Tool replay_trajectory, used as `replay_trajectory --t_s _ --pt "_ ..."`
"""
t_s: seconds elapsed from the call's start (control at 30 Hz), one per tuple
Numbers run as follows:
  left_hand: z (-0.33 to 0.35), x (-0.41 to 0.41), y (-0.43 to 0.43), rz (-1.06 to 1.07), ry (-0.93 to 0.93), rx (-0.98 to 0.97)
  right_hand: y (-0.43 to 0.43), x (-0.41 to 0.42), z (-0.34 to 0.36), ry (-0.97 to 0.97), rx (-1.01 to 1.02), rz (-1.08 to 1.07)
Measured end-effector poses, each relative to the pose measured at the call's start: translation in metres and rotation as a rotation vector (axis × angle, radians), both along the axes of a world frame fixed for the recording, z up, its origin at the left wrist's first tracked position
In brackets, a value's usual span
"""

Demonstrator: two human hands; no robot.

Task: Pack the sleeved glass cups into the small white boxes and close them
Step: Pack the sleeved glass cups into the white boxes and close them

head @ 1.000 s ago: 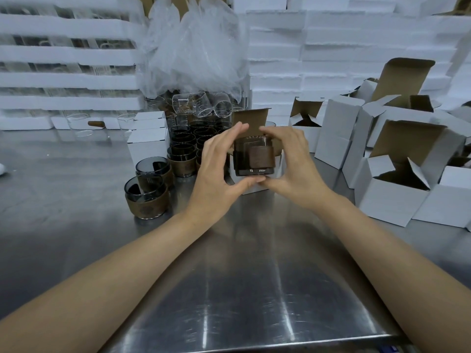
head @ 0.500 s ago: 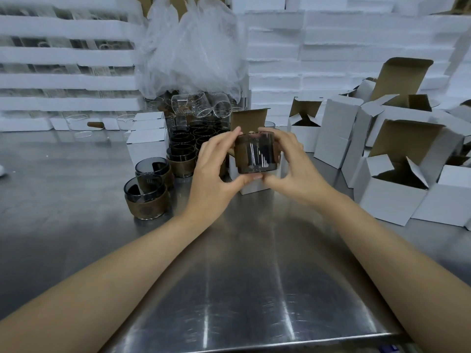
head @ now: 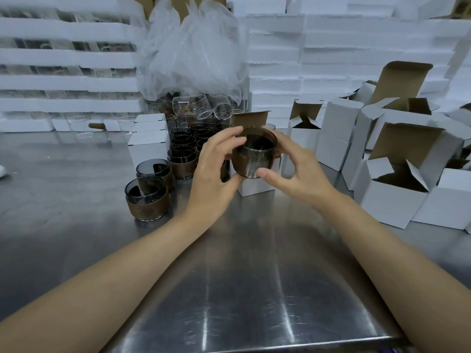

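Observation:
Both hands hold one dark glass cup with a brown sleeve, tilted so its mouth faces up and toward me. My left hand grips its left side. My right hand grips the right side, thumb under the base. Right behind the cup stands a small white box with its brown-lined lid flap up. Two sleeved cups stand to the left on the steel table, and several more sit in rows behind them.
Open white boxes crowd the right side of the table. Closed white boxes stand at the left of the cup rows. Clear glasses and plastic wrap pile up at the back, before white foam stacks.
The cup was held upright, side toward me. It has been tipped so its open mouth now shows, and both hands have shifted slightly lower round it.

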State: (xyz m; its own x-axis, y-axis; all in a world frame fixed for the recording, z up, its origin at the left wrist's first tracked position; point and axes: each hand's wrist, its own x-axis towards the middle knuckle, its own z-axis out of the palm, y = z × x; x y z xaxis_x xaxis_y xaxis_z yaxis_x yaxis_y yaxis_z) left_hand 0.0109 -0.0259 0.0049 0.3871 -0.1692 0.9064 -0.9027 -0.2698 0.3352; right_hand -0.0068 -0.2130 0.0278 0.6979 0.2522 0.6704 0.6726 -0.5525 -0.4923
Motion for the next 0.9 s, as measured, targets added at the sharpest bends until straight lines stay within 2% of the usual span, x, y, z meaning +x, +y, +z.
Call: replay_trajectory --t_s 0.07,0.17,0.27,0.37,0.7,0.8,0.9 --pt "0.0 0.001 -0.001 -0.043 0.002 -0.017 0.002 0.0 -0.001 -0.047 0.019 -0.001" --pt "-0.001 0.002 -0.001 -0.056 0.111 -0.036 0.003 0.001 -0.002 -0.158 0.02 -0.019" --pt "-0.002 0.002 -0.001 -0.019 0.205 0.03 0.001 0.004 -0.005 -0.261 -0.036 -0.038" --pt "-0.001 0.0 0.0 -0.003 0.213 0.055 -0.003 0.01 -0.008 -0.29 -0.083 -0.041" --pt "-0.001 0.001 0.001 0.015 0.186 0.068 0.0 0.008 -0.003 -0.218 -0.038 0.011" --pt "-0.002 0.0 0.001 0.019 0.201 0.068 0.005 0.0 0.001 -0.153 0.067 0.021" --pt "0.0 -0.001 0.002 0.014 0.201 0.095 0.008 -0.007 0.005 -0.008 0.225 0.071"
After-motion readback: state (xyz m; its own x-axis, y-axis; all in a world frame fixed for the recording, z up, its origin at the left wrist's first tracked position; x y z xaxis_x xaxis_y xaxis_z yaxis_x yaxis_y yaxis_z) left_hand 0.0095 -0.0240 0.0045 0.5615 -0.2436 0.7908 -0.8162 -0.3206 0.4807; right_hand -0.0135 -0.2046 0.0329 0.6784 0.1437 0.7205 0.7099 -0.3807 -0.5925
